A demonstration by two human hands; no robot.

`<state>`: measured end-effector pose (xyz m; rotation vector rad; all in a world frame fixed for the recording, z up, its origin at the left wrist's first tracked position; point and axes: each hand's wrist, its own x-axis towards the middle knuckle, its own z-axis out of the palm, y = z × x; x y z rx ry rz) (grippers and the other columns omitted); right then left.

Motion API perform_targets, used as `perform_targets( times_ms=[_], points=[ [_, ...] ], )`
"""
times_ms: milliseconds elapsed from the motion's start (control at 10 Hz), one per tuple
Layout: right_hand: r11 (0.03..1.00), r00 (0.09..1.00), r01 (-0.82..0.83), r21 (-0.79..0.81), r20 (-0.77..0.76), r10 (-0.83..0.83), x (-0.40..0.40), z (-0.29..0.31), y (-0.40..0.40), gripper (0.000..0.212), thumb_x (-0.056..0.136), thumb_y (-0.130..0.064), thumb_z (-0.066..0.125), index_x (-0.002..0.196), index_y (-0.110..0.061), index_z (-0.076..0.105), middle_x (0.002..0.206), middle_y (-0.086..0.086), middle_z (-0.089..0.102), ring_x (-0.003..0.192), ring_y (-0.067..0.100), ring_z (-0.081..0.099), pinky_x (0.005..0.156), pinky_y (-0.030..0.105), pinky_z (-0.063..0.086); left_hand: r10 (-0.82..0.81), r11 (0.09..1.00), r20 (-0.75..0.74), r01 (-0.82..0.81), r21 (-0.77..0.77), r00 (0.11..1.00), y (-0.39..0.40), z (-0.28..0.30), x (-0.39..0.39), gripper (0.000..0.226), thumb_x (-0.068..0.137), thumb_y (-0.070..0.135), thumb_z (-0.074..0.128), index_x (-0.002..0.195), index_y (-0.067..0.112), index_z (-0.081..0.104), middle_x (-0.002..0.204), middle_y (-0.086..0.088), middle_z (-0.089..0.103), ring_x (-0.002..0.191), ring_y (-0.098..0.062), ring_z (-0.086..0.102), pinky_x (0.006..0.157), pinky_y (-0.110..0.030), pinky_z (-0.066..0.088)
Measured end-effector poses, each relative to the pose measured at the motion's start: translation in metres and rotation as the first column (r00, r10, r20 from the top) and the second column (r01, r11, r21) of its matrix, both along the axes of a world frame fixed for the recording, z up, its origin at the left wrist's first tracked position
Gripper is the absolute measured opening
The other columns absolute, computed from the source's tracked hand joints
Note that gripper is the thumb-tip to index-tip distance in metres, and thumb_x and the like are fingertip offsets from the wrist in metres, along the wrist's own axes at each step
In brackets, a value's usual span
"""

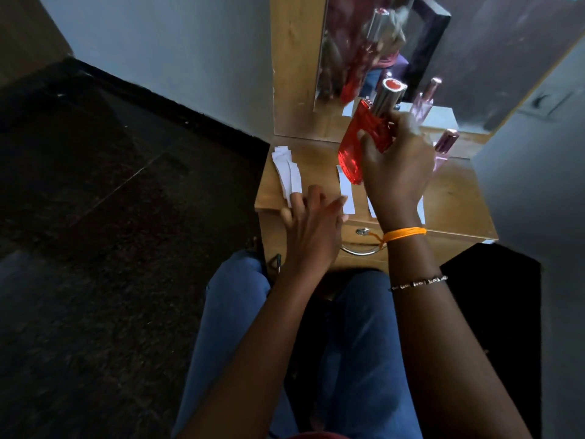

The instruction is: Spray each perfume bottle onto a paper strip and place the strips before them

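My right grip (397, 166) holds the red bottle (357, 147), centre frame, for spraying; left grip (311, 223), fingers straight, reaches the spare strips (286, 172) at the surface's (456, 198) left edge.

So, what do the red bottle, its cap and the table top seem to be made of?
The red bottle, held in the right hand, looks like clear tinted glass, possibly hard plastic: light passes through it and it shines. Its cap looks like polished metal or metallised plastic, silvery with bright reflections. The table top looks like wood or a wood-grain laminate, light brown with a smooth surface.
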<state>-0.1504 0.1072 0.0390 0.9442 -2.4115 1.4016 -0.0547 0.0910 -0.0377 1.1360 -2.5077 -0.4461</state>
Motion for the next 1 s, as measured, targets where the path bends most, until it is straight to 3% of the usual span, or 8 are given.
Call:
perform_targets(
  times_ms=[200, 300, 600, 800, 1000],
  points=[
    [0.998, 0.999, -0.006, 0.065, 0.034, 0.004, -0.005, -0.008, -0.008, 0.037, 0.084, -0.029, 0.062, 0.117, -0.014, 0.059, 0.112, 0.01, 0.07, 0.105, 0.032, 0.062, 0.088, 0.041, 0.048, 0.031, 0.999, 0.005, -0.031, -0.022, 1.0, -0.003, -0.005, 0.003, 0.034, 0.092, 0.035, 0.045, 0.125, 0.044, 0.048, 0.127, -0.001, 0.042, 0.112, -0.027, 0.033, 0.082, -0.039, 0.023],
    [0.996, 1.0, -0.011, 0.085, 0.025, 0.009, -0.005, -0.011, -0.012, 0.038, 0.085, -0.029, 0.062, 0.119, -0.013, 0.057, 0.114, 0.011, 0.069, 0.107, 0.032, 0.061, 0.089, 0.041, 0.048, 0.032, 0.999, -0.014, -0.032, -0.023, 0.999, -0.004, -0.003, 0.006, 0.032, 0.092, 0.032, 0.047, 0.122, 0.044, 0.051, 0.126, 0.0, 0.044, 0.111, -0.027, 0.032, 0.077, -0.036, 0.016],
    [0.989, 0.999, 0.032, 0.147, -0.037, -0.027, -0.005, -0.023, -0.025, 0.035, 0.087, -0.026, 0.06, 0.117, -0.008, 0.058, 0.113, 0.016, 0.067, 0.111, 0.034, 0.054, 0.086, 0.038, 0.039, 0.015, 1.0, -0.011, -0.015, -0.006, 1.0, -0.009, -0.003, 0.009, 0.029, 0.093, 0.028, 0.048, 0.117, 0.043, 0.052, 0.125, 0.0, 0.045, 0.111, -0.027, 0.032, 0.076, -0.036, 0.014],
    [0.986, 0.996, 0.061, 0.157, -0.069, -0.051, -0.004, -0.034, -0.028, 0.028, 0.087, -0.023, 0.06, 0.108, -0.004, 0.056, 0.108, 0.02, 0.068, 0.107, 0.039, 0.054, 0.079, 0.037, 0.032, 0.007, 1.0, -0.011, -0.008, -0.015, 1.0, -0.012, -0.005, 0.009, 0.029, 0.093, 0.025, 0.048, 0.117, 0.04, 0.055, 0.125, -0.002, 0.045, 0.11, -0.029, 0.031, 0.077, -0.037, 0.015],
    [0.98, 0.998, 0.054, 0.192, -0.045, -0.046, 0.003, -0.033, -0.027, 0.037, 0.087, -0.029, 0.062, 0.114, -0.006, 0.052, 0.113, 0.018, 0.066, 0.112, 0.038, 0.054, 0.082, 0.038, 0.038, -0.006, 1.0, -0.005, 0.006, 0.0, 1.0, -0.012, -0.005, 0.01, 0.024, 0.093, 0.028, 0.043, 0.111, 0.032, 0.057, 0.126, -0.007, 0.045, 0.11, -0.032, 0.034, 0.082, -0.045, 0.027]
  ],
)
